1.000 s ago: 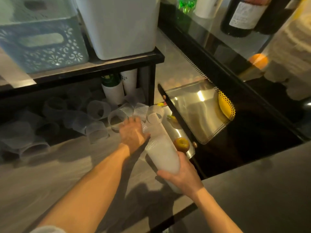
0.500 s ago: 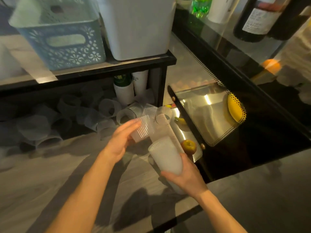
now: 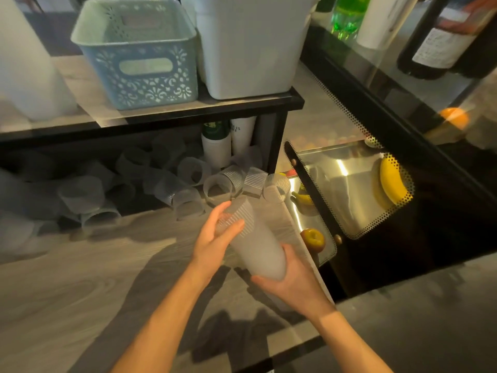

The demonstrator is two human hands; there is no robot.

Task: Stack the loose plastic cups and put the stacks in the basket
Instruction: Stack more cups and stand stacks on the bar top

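My right hand (image 3: pixel 291 281) grips the base of a tilted stack of frosted plastic cups (image 3: pixel 259 250) above the wooden counter. My left hand (image 3: pixel 215 238) is closed around a ribbed clear cup (image 3: pixel 239 214) at the stack's open top end; the cup sits on the stack's mouth. Several loose clear cups (image 3: pixel 217 184) lie on their sides under the black shelf, spreading left into shadow. A pale blue lattice basket (image 3: pixel 139 76) stands on the shelf above them.
A white bin (image 3: pixel 250 49) stands right of the basket. Two paper cups (image 3: pixel 217 146) stand under the shelf. To the right is a glass display case with a banana (image 3: pixel 391 181), an apple (image 3: pixel 313 238), an orange (image 3: pixel 454 121) and bottles (image 3: pixel 441 39) on top.
My left hand picked a ribbed cup out of the loose pile and carried it back onto the top of the stack in my right hand. The camera tilted up slightly.
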